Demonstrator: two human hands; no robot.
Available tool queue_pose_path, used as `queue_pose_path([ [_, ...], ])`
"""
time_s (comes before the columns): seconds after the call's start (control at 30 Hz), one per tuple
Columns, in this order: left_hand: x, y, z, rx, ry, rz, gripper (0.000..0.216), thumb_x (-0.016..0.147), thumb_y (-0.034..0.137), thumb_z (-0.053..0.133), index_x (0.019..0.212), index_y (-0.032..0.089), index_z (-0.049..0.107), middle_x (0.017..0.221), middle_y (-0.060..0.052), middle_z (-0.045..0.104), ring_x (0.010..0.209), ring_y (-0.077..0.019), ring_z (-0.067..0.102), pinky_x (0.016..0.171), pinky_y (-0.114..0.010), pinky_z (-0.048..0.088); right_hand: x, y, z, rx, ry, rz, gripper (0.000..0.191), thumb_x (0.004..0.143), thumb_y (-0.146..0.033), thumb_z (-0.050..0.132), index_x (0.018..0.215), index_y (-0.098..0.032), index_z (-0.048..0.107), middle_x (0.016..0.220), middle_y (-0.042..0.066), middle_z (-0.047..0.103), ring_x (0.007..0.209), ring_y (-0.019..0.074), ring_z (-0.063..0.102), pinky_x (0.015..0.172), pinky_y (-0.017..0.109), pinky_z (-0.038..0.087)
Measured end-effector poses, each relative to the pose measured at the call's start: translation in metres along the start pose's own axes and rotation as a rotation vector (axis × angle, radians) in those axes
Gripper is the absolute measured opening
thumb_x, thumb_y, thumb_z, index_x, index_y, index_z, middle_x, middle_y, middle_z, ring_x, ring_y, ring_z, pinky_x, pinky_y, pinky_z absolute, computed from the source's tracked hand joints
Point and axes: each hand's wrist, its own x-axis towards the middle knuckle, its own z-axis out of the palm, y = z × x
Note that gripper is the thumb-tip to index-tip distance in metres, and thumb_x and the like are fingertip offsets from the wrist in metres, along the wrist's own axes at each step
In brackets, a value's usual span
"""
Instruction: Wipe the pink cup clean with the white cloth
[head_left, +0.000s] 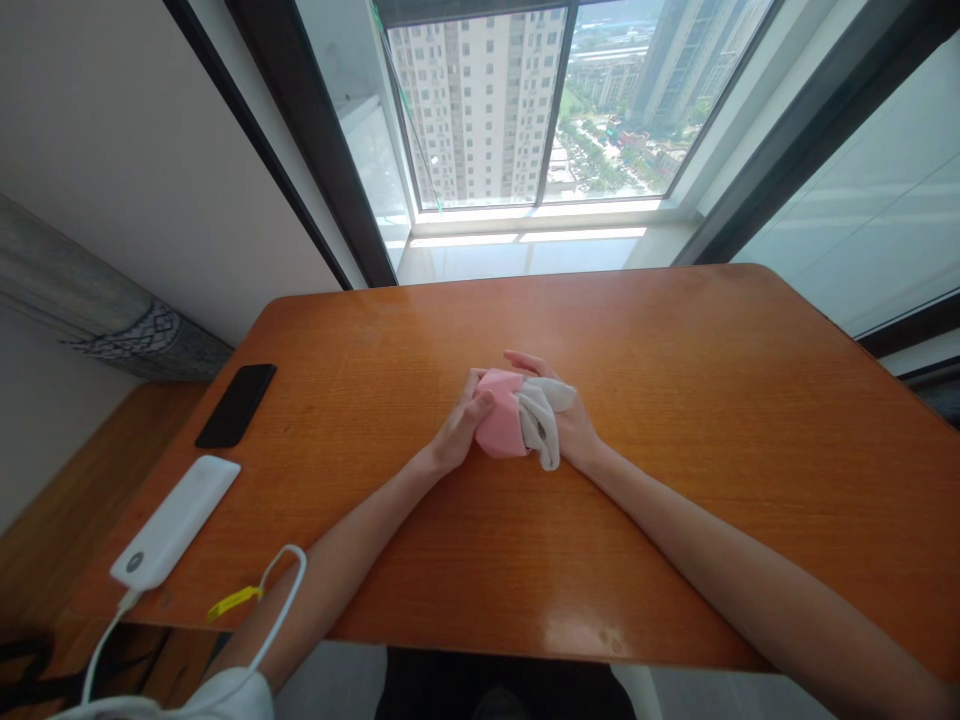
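**Soft pink-and-grey fabric bundle held between two bare hands**

A small, folded bundle of pink and pale-grey fabric (500, 425) sits at the middle of an orange-brown wooden worktop (712, 400), between the two hands. Whether it rests on the wood or is held just above it, I cannot tell.

The left hand (454, 432) is closed on the pink side, its thumb pressed over the near face. The right hand (577, 430) lies against the grey side, mostly behind it, with a finger stretched out past the far edge; how firmly it grips is hidden. The hands are close together, with the bundle between them.

The bundle looks light, soft and limp, with little slip and nothing fragile about it. It would probably squash rather than resist. The pink part, smooth and rounded, seems the fuller, steadier place to take hold; the grey folds look loose and likely to slide or unroll if pinched alone.

Pink lies to the left, grey to the right. As a whole the bundle shows no clear long axis. The grey part is twisted: one fold points right, towards the right hand, and a narrower one hangs towards the person.

Well apart, at the worktop's left side, lie a flat black phone (236, 405) and a white, slab-shaped power bank (180, 512).
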Motion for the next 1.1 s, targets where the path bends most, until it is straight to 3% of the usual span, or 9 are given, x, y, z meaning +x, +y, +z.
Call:
queue_pose_path([
  [0.07, 0.001, 0.000, 0.001, -0.084, -0.040, -0.054, 0.062, 0.098, 0.076, 0.059, 0.123, 0.019, 0.065, 0.118, -0.007, 0.076, 0.105, -0.0247, 0.070, 0.095, -0.036, 0.054, -0.003, 0.000, 0.001, -0.084, 0.028, -0.051, 0.063, 0.092, -0.046, 0.083, 0.150, -0.030, 0.065, 0.138, 0.009, 0.075, 0.114, 0.0285, 0.073, 0.103, 0.046, 0.062],
  [0.13, 0.001, 0.001, 0.002, -0.204, -0.110, -0.143, 0.068, 0.095, 0.079, 0.059, 0.121, 0.018, 0.070, 0.114, -0.010, 0.080, 0.104, -0.0275, 0.074, 0.094, -0.038, 0.057, -0.006, 0.001, 0.003, -0.186, 0.052, -0.152, 0.044, 0.095, -0.041, 0.080, 0.137, -0.031, 0.072, 0.152, 0.009, 0.068, 0.117, 0.0277, 0.072, 0.104, 0.048, 0.062],
  [0.2, 0.001, 0.003, 0.002, -0.317, -0.192, -0.239, 0.074, 0.092, 0.083, 0.059, 0.119, 0.016, 0.074, 0.104, -0.012, 0.083, 0.095, -0.0279, 0.078, 0.085, -0.037, 0.061, -0.009, 0.004, 0.004, -0.293, 0.055, -0.301, 0.015, 0.097, -0.035, 0.077, 0.111, -0.029, 0.079, 0.161, 0.007, 0.061, 0.123, 0.0282, 0.069, 0.110, 0.049, 0.060],
  [0.27, 0.000, 0.005, -0.001, -0.379, -0.283, -0.337, 0.081, 0.090, 0.087, 0.058, 0.122, 0.014, 0.074, 0.091, -0.011, 0.083, 0.076, -0.0252, 0.077, 0.069, -0.033, 0.061, -0.012, 0.006, 0.005, -0.381, 0.053, -0.426, 0.005, 0.098, -0.031, 0.075, 0.100, -0.028, 0.079, 0.160, 0.007, 0.061, 0.125, 0.0285, 0.068, 0.110, 0.050, 0.060],
  [0.4, -0.002, 0.011, -0.011, -0.400, -0.432, -0.530, 0.086, 0.091, 0.087, 0.055, 0.127, 0.011, 0.072, 0.084, -0.012, 0.083, 0.059, -0.0230, 0.074, 0.044, -0.026, 0.049, -0.014, 0.003, 0.005, -0.481, 0.062, -0.581, 0.026, 0.098, -0.024, 0.075, 0.121, -0.034, 0.078, 0.149, 0.006, 0.069, 0.121, 0.0287, 0.071, 0.104, 0.048, 0.064],
  [0.53, -0.002, 0.014, -0.016, -0.403, -0.476, -0.578, 0.080, 0.093, 0.085, 0.054, 0.114, 0.010, 0.076, 0.082, -0.014, 0.082, 0.063, -0.0233, 0.076, 0.047, -0.026, 0.054, -0.014, -0.001, 0.002, -0.555, -0.010, -0.728, 0.045, 0.099, -0.024, 0.072, 0.142, -0.038, 0.070, 0.143, 0.006, 0.075, 0.121, 0.0297, 0.074, 0.104, 0.047, 0.067],
  [0.67, -0.002, 0.010, -0.012, -0.449, -0.401, -0.446, 0.069, 0.095, 0.075, 0.063, 0.117, 0.011, 0.078, 0.101, -0.014, 0.085, 0.086, -0.0248, 0.082, 0.077, -0.031, 0.066, -0.013, 0.000, 0.002, -0.641, -0.024, -0.764, 0.033, 0.101, -0.025, 0.069, 0.131, -0.036, 0.076, 0.144, 0.006, 0.074, 0.122, 0.0294, 0.073, 0.103, 0.047, 0.067],
  [0.83, -0.001, 0.005, -0.005, -0.396, -0.304, -0.221, 0.074, 0.091, 0.074, 0.071, 0.136, 0.016, 0.071, 0.141, -0.018, 0.077, 0.133, -0.0348, 0.073, 0.113, -0.043, 0.058, -0.011, 0.002, 0.006, -0.608, 0.016, -0.746, 0.010, 0.097, -0.024, 0.074, 0.090, -0.028, 0.080, 0.157, 0.007, 0.065, 0.137, 0.0339, 0.062, 0.109, 0.054, 0.062],
  [1.1, 0.004, 0.002, -0.004, -0.046, -0.255, 0.233, 0.093, 0.084, 0.061, 0.088, 0.158, 0.026, 0.044, 0.149, -0.016, 0.064, 0.133, -0.0355, 0.070, 0.109, -0.045, 0.058, -0.010, 0.006, 0.005, -0.429, 0.023, -0.473, 0.029, 0.100, -0.031, 0.071, 0.072, -0.026, 0.076, 0.166, 0.001, 0.057, 0.142, 0.0321, 0.056, 0.117, 0.054, 0.054],
])
